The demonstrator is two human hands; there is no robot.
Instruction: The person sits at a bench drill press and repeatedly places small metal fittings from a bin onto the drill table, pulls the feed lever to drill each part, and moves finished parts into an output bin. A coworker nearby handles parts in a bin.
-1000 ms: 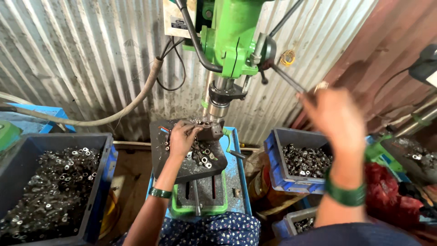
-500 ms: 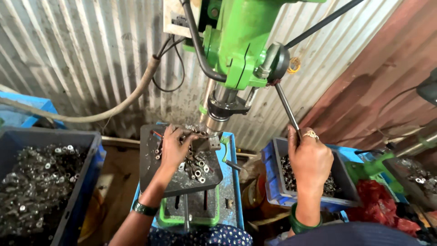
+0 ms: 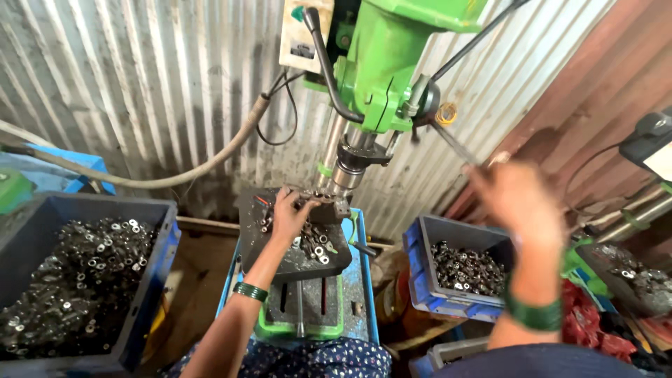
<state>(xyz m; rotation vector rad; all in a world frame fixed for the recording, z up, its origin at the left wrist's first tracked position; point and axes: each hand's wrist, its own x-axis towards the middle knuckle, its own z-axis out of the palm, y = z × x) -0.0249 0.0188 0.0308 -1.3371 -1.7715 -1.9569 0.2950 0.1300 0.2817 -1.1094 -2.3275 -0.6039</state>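
A green drill press stands against the corrugated wall, its spindle just above a small metal fixture. My left hand rests on that fixture with its fingers curled over it, on a dark tray strewn with small metal rings. My right hand, blurred by motion, is raised at the right and closed around the end of the feed lever. Both wrists wear green bangles.
A dark blue bin heaped with metal rings sits at the left. A blue bin of similar parts sits at the right, with another container beyond it. A grey hose runs along the wall.
My right hand pulled the feed lever down half a second ago and has now swung back up with it. The left hand stays on the fixture.
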